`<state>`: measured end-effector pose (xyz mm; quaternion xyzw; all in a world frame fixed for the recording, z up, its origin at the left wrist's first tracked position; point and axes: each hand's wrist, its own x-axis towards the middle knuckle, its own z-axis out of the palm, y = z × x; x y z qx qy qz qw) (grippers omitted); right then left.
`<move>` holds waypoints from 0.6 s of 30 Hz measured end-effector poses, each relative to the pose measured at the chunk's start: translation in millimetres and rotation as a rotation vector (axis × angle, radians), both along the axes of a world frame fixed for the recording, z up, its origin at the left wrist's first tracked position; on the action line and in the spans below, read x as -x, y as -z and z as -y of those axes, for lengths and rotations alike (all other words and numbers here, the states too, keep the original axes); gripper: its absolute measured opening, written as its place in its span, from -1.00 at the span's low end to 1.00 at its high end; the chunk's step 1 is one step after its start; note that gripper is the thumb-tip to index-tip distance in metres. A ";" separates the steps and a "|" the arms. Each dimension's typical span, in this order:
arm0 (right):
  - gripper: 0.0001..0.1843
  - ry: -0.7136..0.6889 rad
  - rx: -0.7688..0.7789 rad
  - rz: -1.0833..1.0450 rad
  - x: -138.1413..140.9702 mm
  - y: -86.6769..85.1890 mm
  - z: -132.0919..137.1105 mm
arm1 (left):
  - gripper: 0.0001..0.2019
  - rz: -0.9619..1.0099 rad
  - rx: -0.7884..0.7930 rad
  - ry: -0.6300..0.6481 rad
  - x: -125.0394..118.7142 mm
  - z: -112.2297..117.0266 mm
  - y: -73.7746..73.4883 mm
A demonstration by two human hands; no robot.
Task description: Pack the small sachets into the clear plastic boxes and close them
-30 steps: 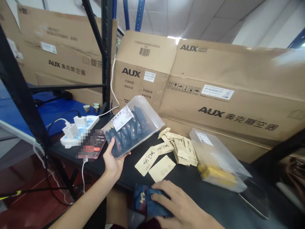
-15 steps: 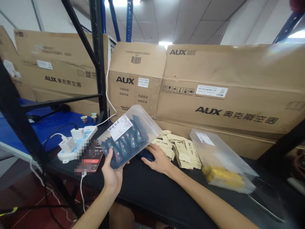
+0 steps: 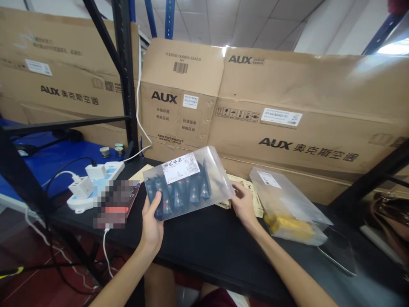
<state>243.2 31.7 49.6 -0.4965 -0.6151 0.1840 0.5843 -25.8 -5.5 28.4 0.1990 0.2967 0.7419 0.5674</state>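
Note:
My left hand [image 3: 152,221] grips the lower left corner of a frosted plastic bag [image 3: 220,183], thumb on the front. Inside the bag, several dark blue packets [image 3: 177,194] stand side by side behind a white label [image 3: 181,168] with black Chinese characters. My right hand [image 3: 244,204] is at the bag's right end, its fingers closed at the edge and partly hidden by the plastic. Behind the bag and my right hand lie several cream paper packets [image 3: 257,202], partly covered.
A second frosted bag [image 3: 281,196] with yellow packets [image 3: 289,228] lies right, beside a dark flat device [image 3: 340,251]. Left are a phone [image 3: 123,209], a white power strip [image 3: 108,181] with plugs, and a black post [image 3: 126,85]. AUX cartons [image 3: 287,89] line the back.
The bag has swung to the right and lies more level. My right hand has left the dark blue thing on the table and come up to the bag's right edge.

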 end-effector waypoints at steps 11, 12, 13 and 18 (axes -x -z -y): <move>-0.41 -0.239 0.034 -0.563 -15.7 -40.7 18.0 | -0.41 -0.021 -0.010 0.028 0.7 -0.3 0.9; -0.32 -0.255 0.041 -0.592 -15.4 -43.2 20.9 | -0.40 -0.025 -0.010 0.034 0.7 -0.2 0.9; -0.25 -0.275 0.050 -0.621 -15.4 -45.1 23.2 | -0.39 -0.030 -0.009 0.039 0.8 0.0 1.0; -0.19 -0.329 0.070 -0.613 -18.7 -46.4 27.4 | -0.36 -0.095 -0.002 0.066 -0.4 0.2 0.8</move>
